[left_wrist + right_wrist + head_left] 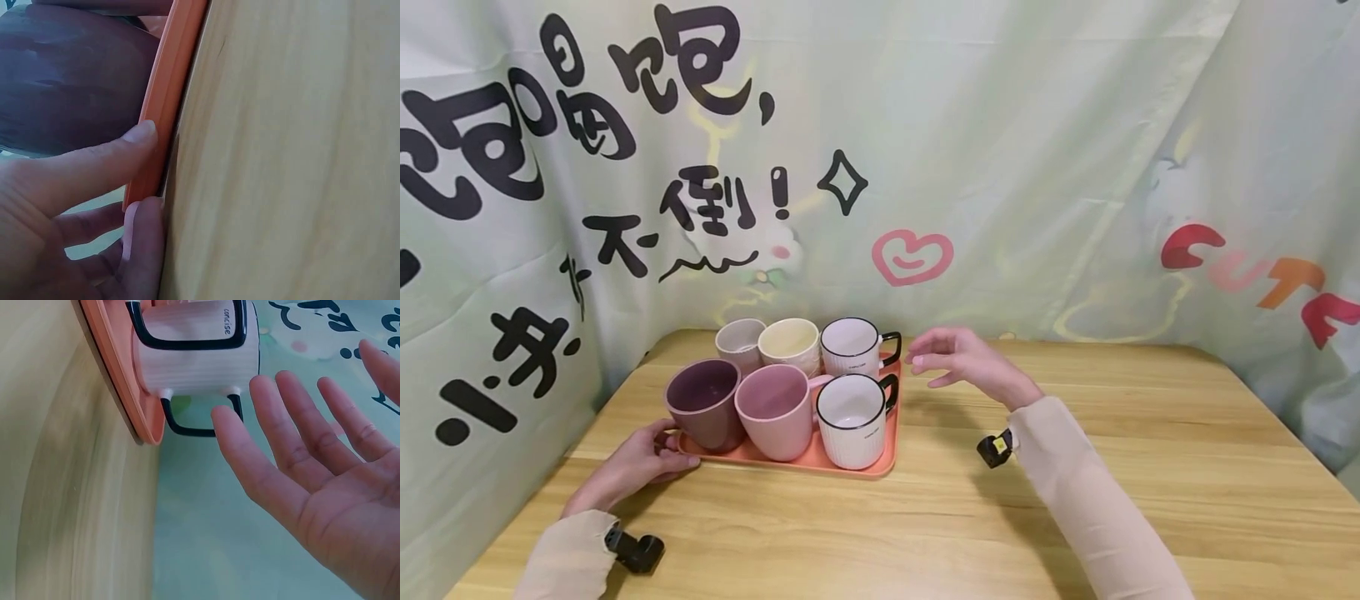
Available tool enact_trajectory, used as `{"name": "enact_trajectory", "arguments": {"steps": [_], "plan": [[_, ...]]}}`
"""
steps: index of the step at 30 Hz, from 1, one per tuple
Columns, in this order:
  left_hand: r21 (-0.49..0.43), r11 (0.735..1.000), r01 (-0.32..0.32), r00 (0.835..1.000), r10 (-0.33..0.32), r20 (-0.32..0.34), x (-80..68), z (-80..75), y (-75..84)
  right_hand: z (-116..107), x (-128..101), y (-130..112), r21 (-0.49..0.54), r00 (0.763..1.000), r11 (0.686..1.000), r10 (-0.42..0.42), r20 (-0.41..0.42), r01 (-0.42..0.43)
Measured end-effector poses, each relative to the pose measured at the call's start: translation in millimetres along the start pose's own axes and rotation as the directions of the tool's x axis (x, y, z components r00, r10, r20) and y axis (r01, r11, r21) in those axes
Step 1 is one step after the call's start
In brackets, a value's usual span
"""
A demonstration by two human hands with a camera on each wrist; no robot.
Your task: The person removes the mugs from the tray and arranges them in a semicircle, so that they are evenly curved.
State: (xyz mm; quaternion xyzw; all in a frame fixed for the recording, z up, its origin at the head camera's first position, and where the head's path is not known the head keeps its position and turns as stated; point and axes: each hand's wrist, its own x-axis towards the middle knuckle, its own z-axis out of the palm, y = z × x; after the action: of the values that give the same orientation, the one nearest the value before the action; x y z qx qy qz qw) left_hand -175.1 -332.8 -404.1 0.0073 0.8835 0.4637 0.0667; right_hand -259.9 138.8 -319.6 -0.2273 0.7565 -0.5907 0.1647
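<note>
An orange-pink tray (850, 473) lies on the table with several cups upright on it. In its front row are a dark purple cup (709, 425), a pink mug (778, 429) and a white ribbed mug (853, 442) with a black handle. Behind them stand a grey cup (745, 357), a cream cup (801, 357) and a second white mug (846, 360). My left hand (636, 458) pinches the tray's front left corner; the left wrist view shows the thumb on the rim (175, 56), fingers lower down. My right hand (958, 358), fingers spread and holding nothing, hovers beside the rear white mug's handle.
The wooden table (1112, 433) extends to the right of the tray and in front of it. A pale printed curtain (1015, 167) hangs along the back and left sides. Small black wrist cameras (995, 448) sit at both cuffs.
</note>
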Motion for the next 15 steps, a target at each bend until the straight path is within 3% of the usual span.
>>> {"name": "enact_trajectory", "arguments": {"steps": [15], "plan": [[0.014,1.000,-0.011,1.000,0.012,-0.012,-2.1,2.4,3.0,17,14,9,0.022,0.999,1.000,-0.010,0.037,0.009]]}}
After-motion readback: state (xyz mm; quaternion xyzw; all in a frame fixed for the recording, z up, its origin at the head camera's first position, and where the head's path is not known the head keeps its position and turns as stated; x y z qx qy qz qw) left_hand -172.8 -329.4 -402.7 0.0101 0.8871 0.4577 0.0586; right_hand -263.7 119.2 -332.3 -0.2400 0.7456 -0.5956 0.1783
